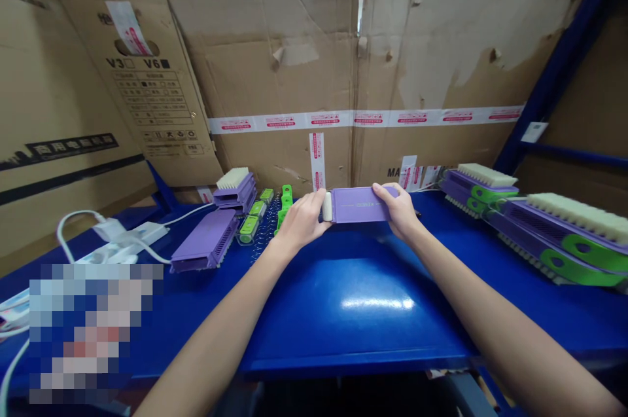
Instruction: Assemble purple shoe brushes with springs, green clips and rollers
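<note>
My left hand (303, 219) and my right hand (400, 211) hold up a flat purple brush body (357, 205) above the blue table, one at each end. Pale lettering runs along its face. A cream bristle block (327, 206) shows at its left end, where my left fingers close around it. My right thumb lies over the top right corner, and the other right fingers are mostly hidden behind the body. Left of my left hand lie green parts (287, 198), metal springs (265, 227) and green pieces with clear housings (250, 228).
Purple shells (206, 240) lie at the left, with a cream bristle piece (233, 177) on the rear stack. A power strip (147, 234) with white cables is at far left. Purple-green brushes (483, 175) stand at the right. Cardboard (275, 76) walls the back of the blue table (314, 325).
</note>
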Action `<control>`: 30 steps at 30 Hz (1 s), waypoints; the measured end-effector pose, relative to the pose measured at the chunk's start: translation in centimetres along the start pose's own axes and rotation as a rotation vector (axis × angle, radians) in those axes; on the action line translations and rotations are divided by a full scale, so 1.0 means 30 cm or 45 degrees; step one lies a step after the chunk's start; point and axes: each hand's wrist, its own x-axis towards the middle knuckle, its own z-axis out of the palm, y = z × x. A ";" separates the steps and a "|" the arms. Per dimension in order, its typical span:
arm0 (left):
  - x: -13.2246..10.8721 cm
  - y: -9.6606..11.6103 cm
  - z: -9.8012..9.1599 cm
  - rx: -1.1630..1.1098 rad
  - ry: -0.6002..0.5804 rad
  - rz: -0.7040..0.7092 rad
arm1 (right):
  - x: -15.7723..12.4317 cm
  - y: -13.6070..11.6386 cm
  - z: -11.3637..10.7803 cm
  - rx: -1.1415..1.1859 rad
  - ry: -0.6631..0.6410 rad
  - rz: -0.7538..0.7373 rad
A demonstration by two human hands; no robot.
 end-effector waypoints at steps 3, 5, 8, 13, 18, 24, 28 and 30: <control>-0.002 0.003 0.001 0.012 -0.032 -0.040 | 0.000 -0.001 0.001 -0.032 0.010 -0.030; -0.004 0.002 0.002 -0.010 -0.045 -0.057 | -0.001 -0.001 0.000 -0.046 0.003 -0.044; -0.009 -0.002 0.005 -0.091 -0.060 -0.055 | -0.002 0.001 -0.003 -0.048 -0.020 -0.023; -0.023 -0.011 0.024 -0.167 -0.032 -0.057 | -0.001 0.014 -0.006 -0.065 -0.037 0.016; -0.029 -0.014 0.041 -0.206 0.001 -0.054 | 0.005 0.025 -0.006 -0.090 -0.019 0.018; -0.031 -0.007 0.057 -0.160 0.063 -0.075 | 0.009 0.032 -0.003 -0.195 0.050 -0.057; -0.037 0.001 0.058 -0.178 -0.049 -0.158 | 0.003 0.032 -0.006 -0.237 0.047 -0.080; -0.039 0.003 0.058 -0.203 -0.075 -0.171 | 0.002 0.030 -0.010 -0.226 0.021 -0.081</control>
